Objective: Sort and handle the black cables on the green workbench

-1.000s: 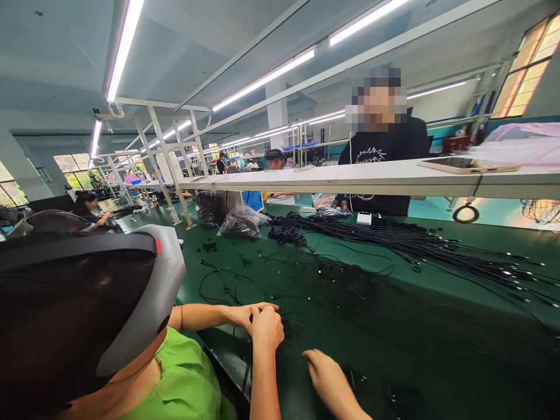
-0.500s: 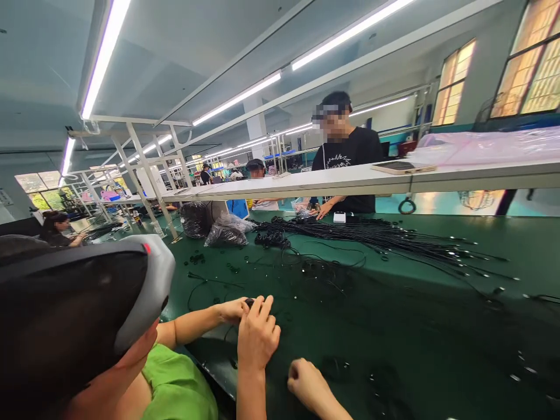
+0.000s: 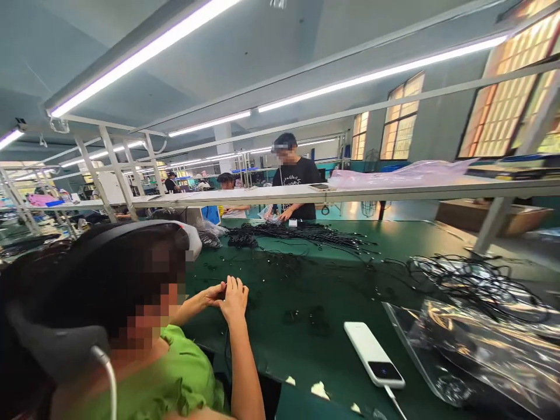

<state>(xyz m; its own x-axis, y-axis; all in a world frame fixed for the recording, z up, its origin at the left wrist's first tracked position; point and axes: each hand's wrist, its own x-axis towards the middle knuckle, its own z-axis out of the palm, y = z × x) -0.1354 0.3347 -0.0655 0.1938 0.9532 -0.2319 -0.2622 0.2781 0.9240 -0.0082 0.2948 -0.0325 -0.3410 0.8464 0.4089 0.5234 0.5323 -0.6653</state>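
Observation:
Neither of my hands shows in the head view. At the lower left a co-worker in a green shirt (image 3: 175, 379) with a headset holds both hands (image 3: 227, 294) together over the green table (image 3: 332, 303), fingers closed on a small black part with a thin cable hanging down. Loose black rings and cables (image 3: 306, 318) lie on the table just beyond those hands.
A white power bank (image 3: 371, 353) with a cord lies near the front edge. Clear plastic bags of black cables (image 3: 476, 344) fill the right. A long bundle of black cables (image 3: 301, 233) lies across the far side, where a person in a black shirt (image 3: 294, 175) stands behind a white shelf (image 3: 371, 191).
The view has swung right and pulled back. My hand, seen low on the table before, has left the picture. The power bank and plastic bags have come into view.

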